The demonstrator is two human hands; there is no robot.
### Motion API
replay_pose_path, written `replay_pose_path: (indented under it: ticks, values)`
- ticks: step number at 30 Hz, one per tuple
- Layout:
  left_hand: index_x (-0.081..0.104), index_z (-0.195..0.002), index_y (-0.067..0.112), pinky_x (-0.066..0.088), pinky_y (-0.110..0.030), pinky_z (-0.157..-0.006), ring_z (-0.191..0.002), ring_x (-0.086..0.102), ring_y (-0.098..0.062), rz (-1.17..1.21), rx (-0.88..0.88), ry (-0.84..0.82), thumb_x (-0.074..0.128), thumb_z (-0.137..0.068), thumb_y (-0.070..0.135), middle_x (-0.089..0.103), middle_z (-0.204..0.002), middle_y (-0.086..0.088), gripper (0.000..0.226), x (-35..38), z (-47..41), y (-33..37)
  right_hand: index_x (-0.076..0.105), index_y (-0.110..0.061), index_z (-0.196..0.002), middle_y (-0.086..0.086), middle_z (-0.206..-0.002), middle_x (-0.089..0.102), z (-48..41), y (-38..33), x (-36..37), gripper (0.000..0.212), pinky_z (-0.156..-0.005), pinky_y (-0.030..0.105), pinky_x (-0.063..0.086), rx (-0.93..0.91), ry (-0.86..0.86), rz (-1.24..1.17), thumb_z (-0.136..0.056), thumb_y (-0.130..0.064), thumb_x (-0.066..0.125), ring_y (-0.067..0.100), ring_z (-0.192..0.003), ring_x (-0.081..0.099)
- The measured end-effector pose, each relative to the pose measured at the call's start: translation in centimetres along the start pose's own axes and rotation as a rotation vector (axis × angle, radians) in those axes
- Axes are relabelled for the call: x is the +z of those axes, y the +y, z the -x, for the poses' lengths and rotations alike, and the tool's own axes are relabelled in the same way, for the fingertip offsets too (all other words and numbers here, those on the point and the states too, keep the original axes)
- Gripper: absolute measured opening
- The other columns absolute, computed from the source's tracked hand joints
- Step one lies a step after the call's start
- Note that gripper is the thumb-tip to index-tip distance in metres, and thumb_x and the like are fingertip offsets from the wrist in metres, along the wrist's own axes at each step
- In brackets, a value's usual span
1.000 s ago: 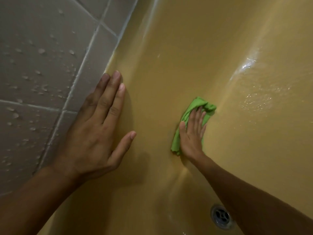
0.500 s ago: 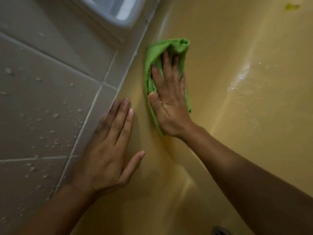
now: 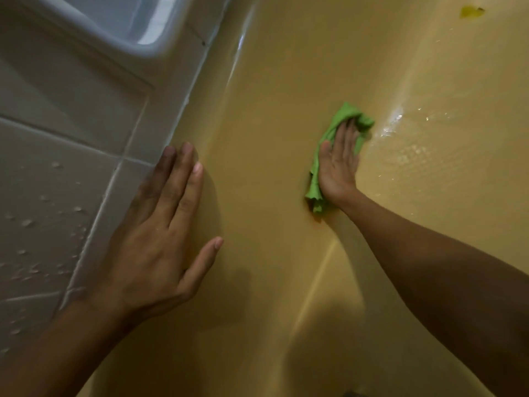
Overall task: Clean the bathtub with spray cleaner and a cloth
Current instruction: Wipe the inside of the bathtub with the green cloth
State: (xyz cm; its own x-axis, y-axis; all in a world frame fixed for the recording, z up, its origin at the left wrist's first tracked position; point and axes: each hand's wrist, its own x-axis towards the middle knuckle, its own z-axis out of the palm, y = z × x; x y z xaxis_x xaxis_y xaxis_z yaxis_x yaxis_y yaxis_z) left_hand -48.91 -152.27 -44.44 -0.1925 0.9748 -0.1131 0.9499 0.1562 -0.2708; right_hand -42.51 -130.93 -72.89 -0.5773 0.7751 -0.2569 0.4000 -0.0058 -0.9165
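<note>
A yellow bathtub [image 3: 272, 116] fills most of the view, its inner wall sloping down to a wet, glistening floor at the right. A crumpled green cloth [image 3: 340, 121] lies against the tub wall near that slope. My right hand [image 3: 339, 164] presses flat on the cloth with straight fingers, covering its middle. My left hand [image 3: 160, 233] rests flat on the tub's rim and upper wall, fingers straight and thumb spread. No spray bottle is in view.
Grey tiles [image 3: 57, 181] with water drops border the tub on the left. A pale blue-white fixture [image 3: 123, 24] sits at the top left. A small yellow-green spot [image 3: 471, 11] lies on the tub at the top right.
My right hand has slid the cloth from high on the wall near the rim down and to the right, toward the wet floor. My left hand has stayed in place.
</note>
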Motion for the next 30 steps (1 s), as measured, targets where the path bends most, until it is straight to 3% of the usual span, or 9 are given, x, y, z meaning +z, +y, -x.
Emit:
replay_pose_path:
  ticks: [5,9,13,16,19,23,27,30]
  values:
    - [0.017,-0.159,-0.006,0.010,-0.048,-0.129,-0.159,0.004,-0.037,-0.012,0.009,0.026,0.043,-0.099,0.048,0.008,-0.170,-0.022,0.085,-0.1,-3.5,-0.1,-0.037,-0.032,-0.149,-0.003,-0.163,-0.036,3.5,5.7,0.0,0.068,-0.122,0.057,-0.015,-0.043,-0.114,0.291,-0.099,-0.063,-0.004,0.019,-0.150,-0.033]
    - [0.014,-0.162,-0.001,0.005,-0.040,-0.130,-0.160,0.000,-0.031,0.017,-0.006,0.043,0.039,-0.100,0.051,0.004,-0.171,-0.018,0.085,-0.7,-11.2,-0.5,-0.031,-0.033,-0.152,-0.007,-0.162,-0.038,7.0,6.0,1.1,0.066,-0.122,0.055,-0.017,-0.082,-0.179,0.219,-0.103,-0.059,0.004,0.015,-0.149,-0.036]
    - [0.013,-0.162,0.001,0.006,-0.045,-0.130,-0.159,-0.003,-0.031,-0.023,0.025,0.025,0.040,-0.101,0.051,0.002,-0.172,-0.017,0.084,-1.1,-15.5,-0.7,-0.022,-0.035,-0.152,-0.012,-0.160,-0.037,10.5,4.8,2.2,0.067,-0.124,0.055,-0.010,-0.138,-0.307,0.049,-0.098,-0.068,0.002,0.012,-0.151,-0.031]
    - [0.012,-0.163,0.002,0.004,-0.044,-0.130,-0.160,-0.005,-0.029,0.008,0.023,0.020,0.041,-0.101,0.050,0.001,-0.172,-0.014,0.084,-1.4,-16.2,-0.6,-0.022,-0.040,-0.156,-0.009,-0.164,-0.032,11.6,2.8,1.7,0.064,-0.125,0.058,-0.003,-0.298,-0.354,0.055,-0.102,-0.064,0.004,0.018,-0.154,-0.026]
    - [0.013,-0.163,0.002,0.005,-0.043,-0.130,-0.160,-0.004,-0.029,0.055,0.016,0.019,0.040,-0.101,0.052,0.002,-0.172,-0.014,0.084,-1.7,-16.8,-0.4,-0.028,-0.044,-0.153,-0.009,-0.165,-0.031,10.4,-0.6,0.1,0.061,-0.125,0.056,-0.005,-0.472,-0.369,0.100,-0.106,-0.057,0.009,0.023,-0.154,-0.025]
    - [0.014,-0.162,0.001,0.006,-0.043,-0.130,-0.160,-0.003,-0.028,0.128,0.001,0.009,0.040,-0.101,0.054,0.004,-0.172,-0.015,0.085,-1.9,-17.1,-0.3,-0.017,-0.037,-0.159,-0.003,-0.168,-0.025,6.1,-5.4,-2.0,0.065,-0.123,0.062,0.002,-0.679,-0.242,0.119,-0.108,-0.047,0.023,0.028,-0.156,-0.018]
    - [0.016,-0.161,-0.002,0.009,-0.045,-0.129,-0.160,0.001,-0.029,0.181,0.008,0.030,0.043,-0.101,0.052,0.006,-0.171,-0.017,0.085,-2.0,-17.4,-0.3,-0.016,-0.040,-0.158,-0.003,-0.168,-0.020,0.9,-9.6,-3.8,0.060,-0.122,0.064,-0.001,-0.839,-0.055,0.087,-0.107,-0.052,0.014,0.034,-0.157,-0.009]
    - [0.015,-0.161,-0.003,0.010,-0.046,-0.129,-0.160,0.002,-0.030,0.191,0.010,0.030,0.043,-0.101,0.052,0.006,-0.171,-0.017,0.087,-2.0,-17.5,-0.2,-0.002,-0.031,-0.161,0.007,-0.170,0.000,-3.6,-12.5,-5.8,0.062,-0.122,0.065,-0.001,-0.856,0.067,0.087,-0.107,-0.050,0.024,0.036,-0.157,-0.005]
